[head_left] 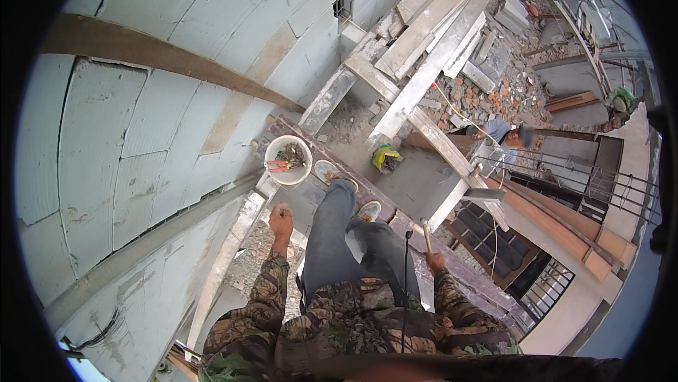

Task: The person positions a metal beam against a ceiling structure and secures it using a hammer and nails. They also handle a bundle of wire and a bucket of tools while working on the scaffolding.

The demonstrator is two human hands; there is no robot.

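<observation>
My left hand (280, 221) is closed, raised near the block wall and just below a white bucket (302, 173). Whatever its fingers hold, if anything, is too small to make out. Inside the bucket lie red-handled pliers (280, 166) and a heap of small dark metal pieces (291, 152). Over on the right, my right hand (435, 262) is wrapped round a hammer (427, 239) with a pale wooden handle, its upper end pointing away from me. Both my feet rest on a narrow purplish-brown plank (402, 223).
A grey block wall (162, 120) rises at left, crossed by a wooden beam (176, 57). Timber beams (438, 57) and brick rubble (505, 92) lie ahead, below me. A yellow-green bag (386, 159) sits beyond the plank. Another person (503, 134) is lower down at right, near thin rebar (565, 173).
</observation>
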